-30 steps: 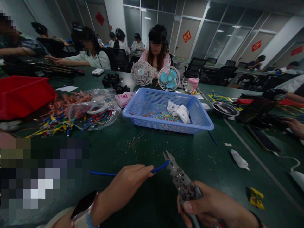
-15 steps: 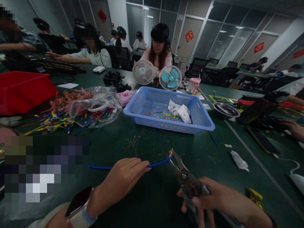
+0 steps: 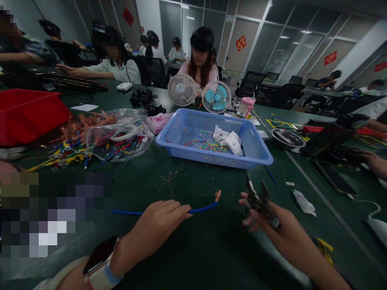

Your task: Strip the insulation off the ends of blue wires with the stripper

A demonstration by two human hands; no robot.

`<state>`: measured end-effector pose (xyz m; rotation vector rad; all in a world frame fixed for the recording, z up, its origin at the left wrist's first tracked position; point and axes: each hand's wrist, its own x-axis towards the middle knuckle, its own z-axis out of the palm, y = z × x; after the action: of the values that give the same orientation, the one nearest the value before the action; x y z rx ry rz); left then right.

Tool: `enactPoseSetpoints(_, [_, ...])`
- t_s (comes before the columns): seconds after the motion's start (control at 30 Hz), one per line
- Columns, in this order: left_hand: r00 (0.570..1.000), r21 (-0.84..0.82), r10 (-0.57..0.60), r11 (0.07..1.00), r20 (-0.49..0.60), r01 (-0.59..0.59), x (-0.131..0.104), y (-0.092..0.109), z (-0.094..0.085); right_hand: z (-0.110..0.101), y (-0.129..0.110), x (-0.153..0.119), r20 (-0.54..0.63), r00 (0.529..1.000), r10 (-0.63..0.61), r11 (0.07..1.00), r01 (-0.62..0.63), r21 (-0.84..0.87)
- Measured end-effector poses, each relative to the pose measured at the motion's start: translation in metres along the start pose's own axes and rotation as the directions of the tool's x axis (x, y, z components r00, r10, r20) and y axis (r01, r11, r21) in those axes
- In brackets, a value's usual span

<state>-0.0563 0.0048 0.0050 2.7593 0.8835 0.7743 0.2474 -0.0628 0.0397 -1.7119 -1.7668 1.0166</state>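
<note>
My left hand [image 3: 165, 223] is closed around a blue wire [image 3: 204, 209], whose free end shows a tuft of bare, splayed copper strands [image 3: 218, 196]. The wire's other part runs out to the left of the hand. In my right hand [image 3: 269, 219] are wire strippers [image 3: 256, 197], their toothed jaws apart and pointing up and away from me. A gap separates the jaws from the copper end. The strippers' handles are mostly hidden by the fingers.
A blue perforated basket [image 3: 214, 159] holds small coloured bits and crumpled white paper. Left of it lie a clear bag [image 3: 130, 139] of wires, copper scraps [image 3: 87, 127] and a red bin [image 3: 30, 117]. Two small fans [image 3: 182, 89] stand before a seated person. At right lies a phone [image 3: 335, 177].
My right hand has drawn the strippers away from the copper end, to the right, and turned them more upright. My left hand and the wire have stayed nearly still.
</note>
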Motion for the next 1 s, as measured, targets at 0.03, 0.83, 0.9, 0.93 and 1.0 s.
enactPoseSetpoints(0.03, [1.000, -0.005, 0.005, 1.000, 0.016, -0.005, 0.000, 0.001, 0.000, 0.005, 0.002, 0.003, -0.086, 0.995, -0.059, 0.994, 0.050, -0.099])
enactPoseSetpoints(0.83, [0.994, -0.116, 0.095, 0.989, 0.053, -0.088, -0.004, -0.001, 0.002, 0.042, 0.021, 0.021, -0.117, 0.811, -0.574, 0.572, 0.294, -0.766])
enactPoseSetpoints(0.9, [0.995, -0.126, 0.089, 0.989, 0.046, -0.083, -0.004, -0.001, 0.002, 0.042, 0.021, 0.021, -0.102, 0.804, -0.585, 0.548, 0.300, -0.780])
enactPoseSetpoints(0.93, [0.995, -0.130, 0.087, 0.988, 0.045, -0.080, -0.003, -0.001, 0.002, 0.042, 0.020, 0.021, -0.093, 0.801, -0.591, 0.535, 0.303, -0.788])
enactPoseSetpoints(1.0, [0.995, -0.135, 0.083, 0.988, 0.049, -0.076, -0.003, -0.001, 0.001, 0.042, 0.020, 0.021, -0.078, 0.797, -0.599, 0.511, 0.306, -0.803])
